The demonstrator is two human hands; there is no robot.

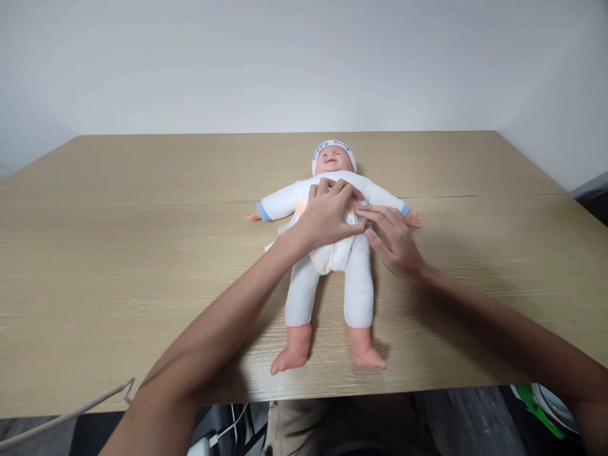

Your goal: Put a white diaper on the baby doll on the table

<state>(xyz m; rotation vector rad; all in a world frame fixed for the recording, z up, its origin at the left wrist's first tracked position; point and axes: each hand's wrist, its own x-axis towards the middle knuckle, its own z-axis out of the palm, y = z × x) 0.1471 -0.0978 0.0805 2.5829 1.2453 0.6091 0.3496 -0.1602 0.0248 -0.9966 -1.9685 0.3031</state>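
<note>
Over a doll (360, 296), left hand (325, 215) half-curled on the diaper (329, 258), right hand (396, 244) part-open by its edge, any pinch unclear.

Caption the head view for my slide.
Left hand and right hand at the diaper of a doll face-up on a table.

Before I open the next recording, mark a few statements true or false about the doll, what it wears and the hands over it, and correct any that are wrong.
1. The doll lies face up on the table. True.
2. The diaper is around the doll's head. False: it is at the doll's hips.
3. The left hand and the right hand are both at the diaper. True.
4. The cuffs of the doll's sleeves are red. False: they are blue.
5. The doll's feet are bare. True.
6. The cap is plain. False: it bears blue lettering.
</note>
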